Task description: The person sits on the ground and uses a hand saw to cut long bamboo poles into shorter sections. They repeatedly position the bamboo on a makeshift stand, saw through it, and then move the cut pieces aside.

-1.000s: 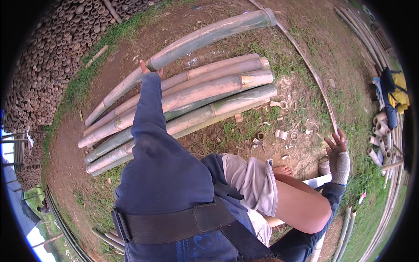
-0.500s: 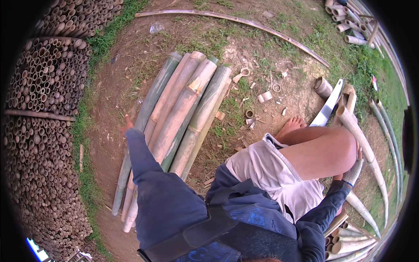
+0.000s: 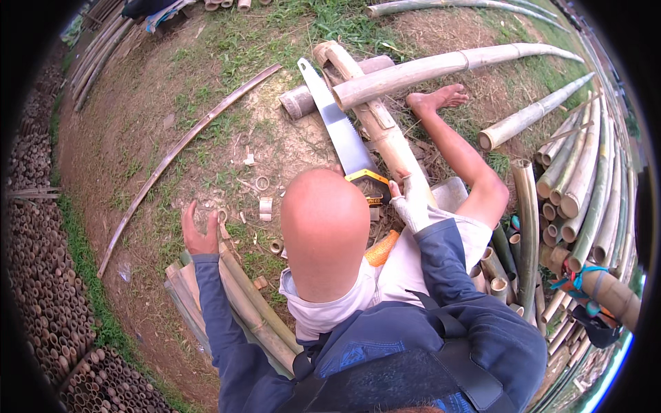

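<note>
My left hand (image 3: 200, 230) is bare and holds nothing, its thumb and fingers apart, near the far ends of the cut bamboo poles (image 3: 251, 303). My right hand (image 3: 413, 205) wears a pale glove with bare fingertips. It rests against a slanting bamboo piece (image 3: 375, 124), thumb and fingers apart, close beside the saw's black and yellow handle (image 3: 372, 187). The handsaw (image 3: 337, 127) leans with its bright blade pointing away, across a short bamboo log (image 3: 297, 103). A longer pale bamboo pole (image 3: 427, 72) lies over the slanting piece.
My raised knee (image 3: 325, 213) stands between my hands. Bamboo rings and offcuts (image 3: 265, 208) litter the ground ahead. A long split strip (image 3: 186, 141) lies at the left. Stacked poles (image 3: 582, 179) fill the right side, and a bamboo post (image 3: 606, 296) with blue ties juts in there.
The view has swung right. My left hand has come off the left side of the pole bundle. My right hand has moved from beside my thigh to the slanting bamboo by the saw handle.
</note>
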`<state>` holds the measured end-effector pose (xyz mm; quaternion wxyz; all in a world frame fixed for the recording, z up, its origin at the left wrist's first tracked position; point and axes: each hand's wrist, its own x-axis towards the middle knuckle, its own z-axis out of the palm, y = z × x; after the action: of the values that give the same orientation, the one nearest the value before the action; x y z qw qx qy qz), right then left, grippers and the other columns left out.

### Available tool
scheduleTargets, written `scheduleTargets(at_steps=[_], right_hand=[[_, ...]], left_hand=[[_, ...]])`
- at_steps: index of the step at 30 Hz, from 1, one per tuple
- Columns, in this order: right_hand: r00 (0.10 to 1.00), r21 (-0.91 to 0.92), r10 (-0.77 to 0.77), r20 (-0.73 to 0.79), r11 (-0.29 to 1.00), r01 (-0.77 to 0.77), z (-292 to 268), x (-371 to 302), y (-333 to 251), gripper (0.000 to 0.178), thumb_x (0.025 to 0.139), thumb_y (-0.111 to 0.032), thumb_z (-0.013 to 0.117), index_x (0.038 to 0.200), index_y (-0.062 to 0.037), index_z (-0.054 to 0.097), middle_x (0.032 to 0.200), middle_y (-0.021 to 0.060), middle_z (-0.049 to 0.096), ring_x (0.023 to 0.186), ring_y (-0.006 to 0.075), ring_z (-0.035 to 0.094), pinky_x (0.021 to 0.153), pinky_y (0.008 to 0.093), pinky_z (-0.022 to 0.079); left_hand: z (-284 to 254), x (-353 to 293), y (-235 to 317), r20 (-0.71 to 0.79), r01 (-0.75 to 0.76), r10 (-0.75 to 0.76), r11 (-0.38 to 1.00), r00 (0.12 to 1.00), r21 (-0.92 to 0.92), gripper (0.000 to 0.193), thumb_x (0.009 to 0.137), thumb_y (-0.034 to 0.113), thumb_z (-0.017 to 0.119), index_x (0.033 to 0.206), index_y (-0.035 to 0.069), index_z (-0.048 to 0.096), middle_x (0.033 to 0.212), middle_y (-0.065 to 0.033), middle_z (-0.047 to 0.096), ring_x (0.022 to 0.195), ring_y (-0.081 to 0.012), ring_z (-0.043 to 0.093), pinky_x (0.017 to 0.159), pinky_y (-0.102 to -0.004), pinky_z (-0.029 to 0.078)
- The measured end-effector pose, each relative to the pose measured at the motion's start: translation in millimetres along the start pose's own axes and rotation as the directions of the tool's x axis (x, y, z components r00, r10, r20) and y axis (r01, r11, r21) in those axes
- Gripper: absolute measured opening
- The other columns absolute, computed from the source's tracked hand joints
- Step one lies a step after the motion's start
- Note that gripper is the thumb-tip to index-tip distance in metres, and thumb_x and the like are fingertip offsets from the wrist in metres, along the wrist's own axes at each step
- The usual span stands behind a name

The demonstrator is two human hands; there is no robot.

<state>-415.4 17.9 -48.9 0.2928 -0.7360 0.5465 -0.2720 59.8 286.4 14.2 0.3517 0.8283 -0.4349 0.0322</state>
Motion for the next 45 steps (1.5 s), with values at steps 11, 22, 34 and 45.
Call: scheduleTargets(at_steps=[11, 22, 34, 45], right_hand=[[0.835, -0.054, -0.008, 0.550, 0.998, 0.045, 49.6, -30.0, -9.5, 0.050, 0.095, -0.035, 0.070, 0.133, -0.0026, 0.061, 0.121, 0.0276, 0.060, 0.110, 0.0491, 0.062, 0.091, 0.0574, 0.056], [0.792, -0.040, 0.075, 0.606, 0.997, -0.063, 30.7, -6.8, -7.0, 0.050, 0.101, -0.038, 0.064, 0.138, -0.0034, 0.061, 0.123, 0.0259, 0.062, 0.117, 0.0469, 0.063, 0.099, 0.0569, 0.053], [0.821, 0.264, 0.047, 0.569, 0.935, -0.237, 1.1, 16.6, -18.1, 0.047, 0.105, -0.031, 0.066, 0.148, -0.0116, 0.059, 0.115, 0.0196, 0.064, 0.110, 0.0317, 0.064, 0.099, 0.0420, 0.051], [0.770, 0.218, -0.048, 0.636, 0.969, -0.119, 14.2, 16.8, -28.0, 0.045, 0.104, -0.032, 0.064, 0.143, -0.0101, 0.061, 0.115, 0.0260, 0.065, 0.109, 0.0462, 0.065, 0.095, 0.0521, 0.052]], left_hand=[[301.8, 220.4, 304.1, 0.720, -0.379, 0.262, 0.925, 0.643, 0.002, 0.125, 0.061, 0.064, 0.096, 0.151, -0.003, 0.042, 0.139, -0.0276, 0.064, 0.130, -0.0436, 0.062, 0.111, -0.0476, 0.049], [311.1, 230.2, 321.4, 0.789, -0.431, 0.179, 0.894, 0.588, 0.118, 0.103, 0.056, 0.057, 0.097, 0.132, 0.001, 0.055, 0.114, -0.0283, 0.074, 0.111, -0.0451, 0.072, 0.100, -0.0498, 0.055], [194.2, 257.9, 222.0, 0.961, 0.517, 0.270, 0.832, -0.062, -0.201, 0.083, 0.075, 0.030, 0.093, 0.140, -0.006, 0.057, 0.118, -0.0178, 0.073, 0.110, -0.0286, 0.072, 0.095, -0.0421, 0.057], [22.8, 286.0, 18.3, 0.971, 0.505, -0.215, 0.830, -0.104, 0.237, 0.103, 0.066, 0.023, 0.102, 0.150, -0.007, 0.051, 0.131, -0.0188, 0.070, 0.125, -0.0292, 0.066, 0.109, -0.0448, 0.051]])
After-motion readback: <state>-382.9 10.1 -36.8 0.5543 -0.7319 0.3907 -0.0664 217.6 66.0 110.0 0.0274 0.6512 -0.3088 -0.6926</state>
